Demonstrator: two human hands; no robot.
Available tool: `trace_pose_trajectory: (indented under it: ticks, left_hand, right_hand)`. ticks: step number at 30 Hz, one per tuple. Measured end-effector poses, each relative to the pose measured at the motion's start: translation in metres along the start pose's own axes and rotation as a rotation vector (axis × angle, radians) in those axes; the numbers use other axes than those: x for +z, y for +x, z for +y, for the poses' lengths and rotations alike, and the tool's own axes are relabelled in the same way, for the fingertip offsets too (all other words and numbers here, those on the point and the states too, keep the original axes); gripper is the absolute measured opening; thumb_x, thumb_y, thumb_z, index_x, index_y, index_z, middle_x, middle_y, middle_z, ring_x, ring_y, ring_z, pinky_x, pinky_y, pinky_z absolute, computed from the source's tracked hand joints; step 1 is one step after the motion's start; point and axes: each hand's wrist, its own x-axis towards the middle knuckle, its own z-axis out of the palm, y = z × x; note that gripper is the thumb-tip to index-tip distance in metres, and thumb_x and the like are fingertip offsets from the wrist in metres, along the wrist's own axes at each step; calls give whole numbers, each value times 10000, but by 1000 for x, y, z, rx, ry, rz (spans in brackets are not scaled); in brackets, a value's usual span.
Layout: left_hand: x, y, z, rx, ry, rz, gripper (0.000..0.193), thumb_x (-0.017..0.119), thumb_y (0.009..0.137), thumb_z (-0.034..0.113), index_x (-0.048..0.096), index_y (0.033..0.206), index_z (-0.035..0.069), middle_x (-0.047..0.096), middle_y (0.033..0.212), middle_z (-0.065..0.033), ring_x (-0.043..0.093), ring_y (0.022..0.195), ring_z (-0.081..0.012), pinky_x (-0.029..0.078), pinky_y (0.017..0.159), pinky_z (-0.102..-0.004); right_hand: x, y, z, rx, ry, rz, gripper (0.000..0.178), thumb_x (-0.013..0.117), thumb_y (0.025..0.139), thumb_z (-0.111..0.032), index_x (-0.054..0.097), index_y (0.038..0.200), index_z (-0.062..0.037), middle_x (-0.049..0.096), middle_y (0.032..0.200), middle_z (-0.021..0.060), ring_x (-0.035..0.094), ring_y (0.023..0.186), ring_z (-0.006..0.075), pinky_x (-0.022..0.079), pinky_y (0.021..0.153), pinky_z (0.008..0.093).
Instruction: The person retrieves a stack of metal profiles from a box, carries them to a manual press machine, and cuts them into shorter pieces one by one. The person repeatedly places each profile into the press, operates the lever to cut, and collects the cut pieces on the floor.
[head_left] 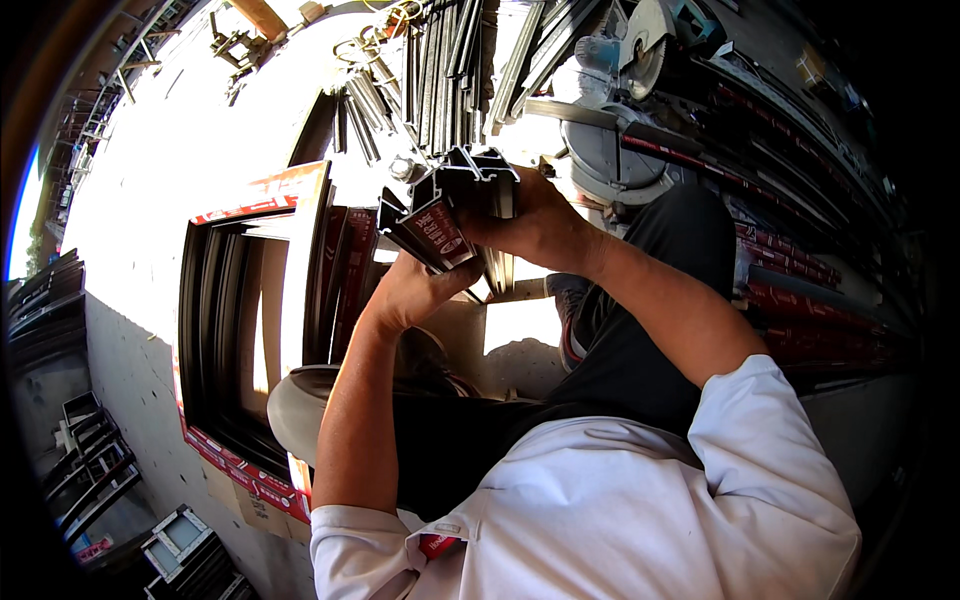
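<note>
In front of my bent knees, both hands hold dark metal frame profiles with their hollow, bright-cut ends turned up. My left hand (422,290) is closed round the lower part of a profile with red printed film (432,228). From the right, my right hand (545,222) grips a dark profile (480,180) that lies against the first one. Its fingertips reach across toward the red film. Whether the profiles are joined or just pressed together, I cannot tell. My hands and the shade hide their lower ends.
A dark rectangular frame with red film (197,330) stands by my left knee. Beyond my hands lie several dark strips (440,90). A mitre saw (612,160) with a round blade (650,65) stands at far right, near stacked red-filmed profiles (815,300). More frame pieces (95,460) lie lower left.
</note>
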Motion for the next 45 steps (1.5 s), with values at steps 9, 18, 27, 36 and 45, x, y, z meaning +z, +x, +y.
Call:
trace_pose_trajectory:
  ticks: [9, 18, 27, 36, 45]
  left_hand:
    - [3, 5, 14, 37, 35, 29, 357, 797, 886, 165, 669, 1199, 50, 711, 1029, -60, 645, 932, -171, 546, 849, -367]
    - [7, 4, 12, -39, 90, 42, 163, 692, 822, 38, 676, 985, 38, 660, 858, -23, 598, 810, -132, 505, 709, -338]
    - [13, 4, -3, -142, -22, -57, 236, 702, 824, 86, 661, 1043, 6, 687, 867, -20, 612, 809, -145, 526, 742, -327]
    - [8, 5, -5, 117, -26, -98, 498, 839, 778, 87, 671, 1244, 42, 720, 1088, -64, 642, 993, -170, 547, 913, -368]
    - [16, 8, -5, 26, -41, -49, 462, 843, 805, 65, 675, 1235, 47, 723, 1071, -53, 636, 963, -160, 558, 878, -364]
  right_hand:
    - [4, -1, -2, 105, -12, -23, 325, 744, 977, -239, 634, 1199, -29, 711, 968, 68, 636, 880, 123, 534, 825, 325]
    - [7, 0, -7, 202, 17, 18, 328, 738, 979, -213, 630, 1221, -19, 720, 992, 52, 625, 914, 105, 533, 860, 312]
    - [9, -5, -1, 123, 109, -52, 436, 798, 958, -341, 638, 1237, -46, 696, 1045, 19, 621, 976, 115, 527, 899, 302]
    - [16, -4, -8, 232, 115, -76, 489, 945, 803, -227, 681, 1188, -81, 713, 1072, -8, 636, 989, 99, 538, 912, 307]
    - [11, -5, 1, 241, 175, -94, 494, 942, 798, -174, 688, 1213, -86, 721, 1092, -12, 648, 1007, 100, 543, 926, 308]
